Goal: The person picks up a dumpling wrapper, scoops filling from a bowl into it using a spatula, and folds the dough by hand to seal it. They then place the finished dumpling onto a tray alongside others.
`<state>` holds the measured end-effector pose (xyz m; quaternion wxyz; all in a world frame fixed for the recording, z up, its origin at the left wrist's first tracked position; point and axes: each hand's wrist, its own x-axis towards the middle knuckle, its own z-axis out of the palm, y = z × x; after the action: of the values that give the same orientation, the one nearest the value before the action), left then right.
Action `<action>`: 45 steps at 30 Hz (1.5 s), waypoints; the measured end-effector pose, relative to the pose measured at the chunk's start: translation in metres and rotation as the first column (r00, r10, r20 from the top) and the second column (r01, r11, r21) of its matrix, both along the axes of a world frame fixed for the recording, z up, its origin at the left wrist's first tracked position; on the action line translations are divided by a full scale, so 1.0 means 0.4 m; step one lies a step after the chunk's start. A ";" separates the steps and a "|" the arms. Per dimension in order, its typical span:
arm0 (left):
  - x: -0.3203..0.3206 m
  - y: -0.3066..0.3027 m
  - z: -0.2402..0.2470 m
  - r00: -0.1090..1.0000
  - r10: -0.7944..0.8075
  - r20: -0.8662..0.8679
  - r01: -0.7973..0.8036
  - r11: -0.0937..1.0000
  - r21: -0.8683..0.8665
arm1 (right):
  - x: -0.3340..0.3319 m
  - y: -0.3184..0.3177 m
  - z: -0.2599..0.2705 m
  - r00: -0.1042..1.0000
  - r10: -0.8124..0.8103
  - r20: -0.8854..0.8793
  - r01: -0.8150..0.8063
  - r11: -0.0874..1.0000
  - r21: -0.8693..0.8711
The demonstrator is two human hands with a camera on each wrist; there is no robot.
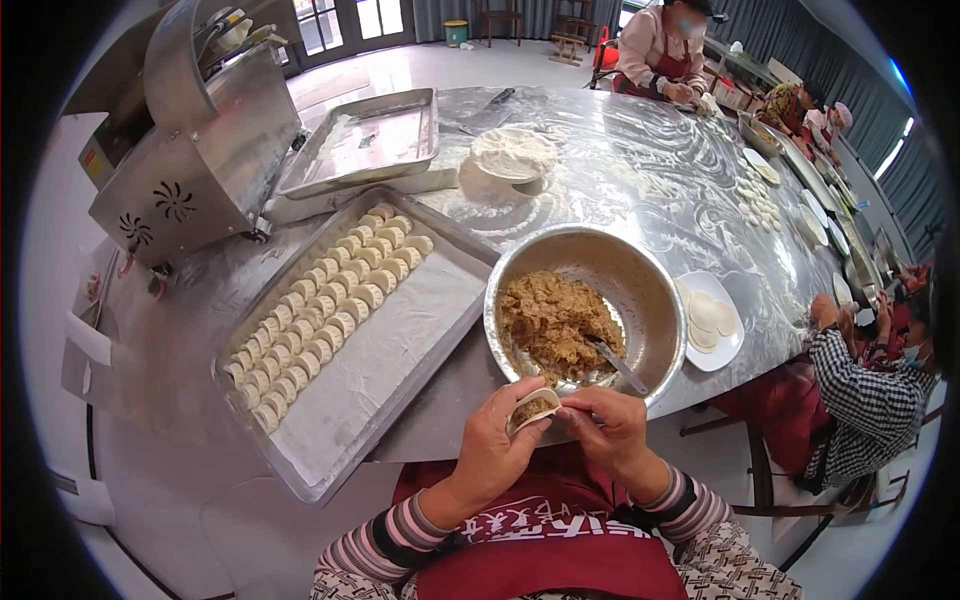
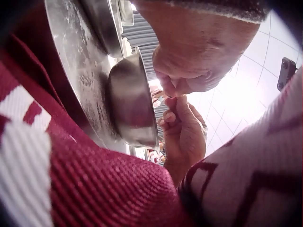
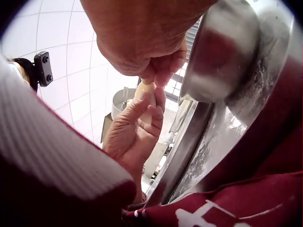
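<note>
A round dough wrapper (image 1: 534, 408) with brown filling in it is held just off the near rim of a metal bowl (image 1: 655, 290). The left hand (image 1: 496, 440) grips it from the left, thumb and fingers curled round its sides. At its right edge, the right hand (image 1: 612, 432) pinches the dough between thumb and fingers. In the right wrist view, the pale wrapper (image 3: 145, 94) lies between the left hand (image 3: 135, 130) and the right fingertips. The wrapper is hidden by the hands in the left wrist view. Brown filling (image 1: 560, 325) and a spoon (image 1: 620, 367) lie in the bowl.
Left of the bowl, a tray (image 1: 375, 400) holds rows of folded dumplings (image 1: 330, 300). A white plate (image 1: 735, 345) with wrappers (image 1: 705, 318) stands right of the bowl. Behind are a floury dish (image 1: 513, 155), an empty tray (image 1: 365, 140) and a metal machine (image 1: 190, 150). Other people sit around the table.
</note>
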<state>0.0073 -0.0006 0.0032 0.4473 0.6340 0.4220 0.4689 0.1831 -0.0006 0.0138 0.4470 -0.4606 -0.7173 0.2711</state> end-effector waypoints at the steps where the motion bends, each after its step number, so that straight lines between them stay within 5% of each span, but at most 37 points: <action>1: 0.000 -0.001 0.000 1.000 0.001 -0.011 -0.001 1.000 -0.005 | -0.001 0.000 0.002 0.999 -0.005 0.041 0.004 1.000 0.030; 7: -0.002 -0.003 -0.003 1.000 0.002 0.021 -0.001 0.997 -0.075 | -0.004 0.007 -0.006 0.999 -0.023 0.035 0.015 0.978 0.208; 13: 0.004 -0.004 -0.005 0.998 0.043 -0.037 -0.040 0.996 0.081 | -0.006 0.011 -0.002 1.000 0.002 -0.024 0.001 0.994 0.109; 20: -0.004 -0.001 -0.015 0.999 -0.045 0.013 0.045 0.999 0.003 | -0.004 0.015 -0.017 0.998 0.011 0.054 -0.023 0.974 0.223; 25: -0.003 -0.002 0.001 0.978 -0.110 0.176 0.131 0.984 -0.117 | -0.018 -0.004 -0.035 0.950 -0.062 -0.305 0.034 0.995 -0.095; 32: -0.004 0.002 0.017 0.972 -0.176 0.155 0.206 0.956 -0.208 | -0.005 0.017 -0.009 0.992 0.036 -0.124 -0.025 0.996 0.088; 35: 0.004 0.003 -0.007 0.989 -0.042 0.140 0.059 0.990 -0.125 | -0.009 0.013 0.000 0.996 -0.008 -0.092 0.021 0.989 0.147; 37: 0.003 0.008 -0.014 0.937 0.001 0.350 0.083 0.971 -0.226 | -0.010 0.012 -0.016 0.991 -0.046 -0.122 0.068 0.981 0.182; 41: 0.006 0.007 -0.019 0.916 0.013 0.402 0.077 0.975 -0.207 | -0.012 0.009 0.000 0.989 -0.034 -0.142 0.042 0.998 0.052; 45: 0.001 0.006 -0.001 0.969 0.003 0.246 0.036 0.987 -0.157 | -0.013 0.015 -0.018 0.990 -0.008 -0.143 0.017 0.998 0.066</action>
<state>0.0078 0.0016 0.0030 0.5494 0.5367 0.3944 0.5046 0.1781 0.0054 0.0067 0.5142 -0.4293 -0.6891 0.2765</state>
